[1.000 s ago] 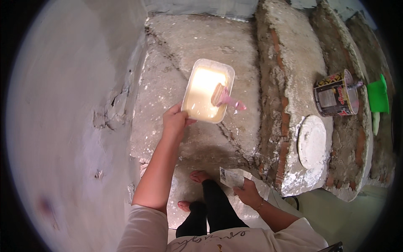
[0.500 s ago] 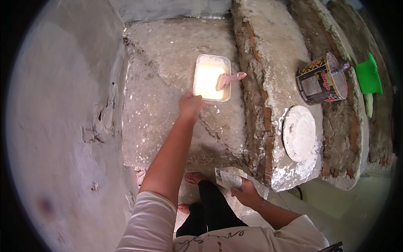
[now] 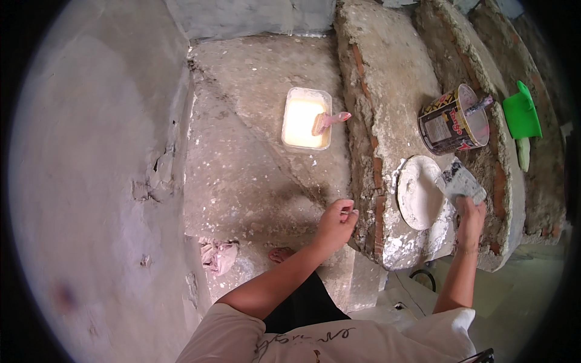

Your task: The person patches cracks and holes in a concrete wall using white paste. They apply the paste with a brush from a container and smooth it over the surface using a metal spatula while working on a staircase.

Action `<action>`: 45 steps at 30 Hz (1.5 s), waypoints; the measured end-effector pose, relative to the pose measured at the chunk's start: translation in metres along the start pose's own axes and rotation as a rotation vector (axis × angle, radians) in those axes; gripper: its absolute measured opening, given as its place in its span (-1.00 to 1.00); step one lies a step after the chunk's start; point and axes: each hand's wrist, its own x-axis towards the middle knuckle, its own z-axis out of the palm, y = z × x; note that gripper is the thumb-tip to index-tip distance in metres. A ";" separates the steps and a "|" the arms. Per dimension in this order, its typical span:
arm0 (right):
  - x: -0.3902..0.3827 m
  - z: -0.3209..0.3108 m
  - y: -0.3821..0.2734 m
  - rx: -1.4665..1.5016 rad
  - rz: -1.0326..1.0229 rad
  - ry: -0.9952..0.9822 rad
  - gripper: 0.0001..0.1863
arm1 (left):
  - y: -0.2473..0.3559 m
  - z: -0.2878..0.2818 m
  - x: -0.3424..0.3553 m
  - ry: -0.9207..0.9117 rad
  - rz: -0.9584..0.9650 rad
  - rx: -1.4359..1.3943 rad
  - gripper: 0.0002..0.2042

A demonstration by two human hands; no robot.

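Observation:
In my right hand (image 3: 471, 219) is a flat, rectangular putty scraper (image 3: 463, 183), smeared white and dark, held above the right side of a round white-coated lid (image 3: 417, 192). That lid lies on the step at the right. My left hand (image 3: 338, 228) hovers near the broken edge of this step, its fingers curled in with nothing visible in them. Farther ahead on the lower slab stands a clear rectangular tub (image 3: 301, 148) of bright, pale liquid. A paintbrush (image 3: 330, 122) with a pinkish handle leans over the tub's right rim.
Rough concrete steps (image 3: 396, 78) with exposed brick edges rise to the right. A dark printed bucket (image 3: 445, 128) with a stick-like handle in it stands beyond the lid, near a green plastic object (image 3: 522, 114). A grey wall (image 3: 97, 169) borders the left; a crumpled cloth (image 3: 218, 255) lies near it.
My left hand has let go of the tub and come back toward the right. My right hand has carried the putty scraper from near my legs up and right to the lid.

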 end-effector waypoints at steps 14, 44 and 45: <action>0.046 -0.003 0.052 -0.016 0.161 -0.166 -0.78 | 0.032 0.028 -0.003 -0.085 -0.056 0.060 -0.63; -0.086 0.151 0.016 0.336 0.354 -0.688 -0.68 | 0.023 -0.174 -0.103 0.057 -0.219 -0.475 -0.66; -0.094 0.161 0.020 0.340 0.369 -0.721 -0.70 | 0.016 -0.186 -0.111 0.075 -0.216 -0.502 -0.66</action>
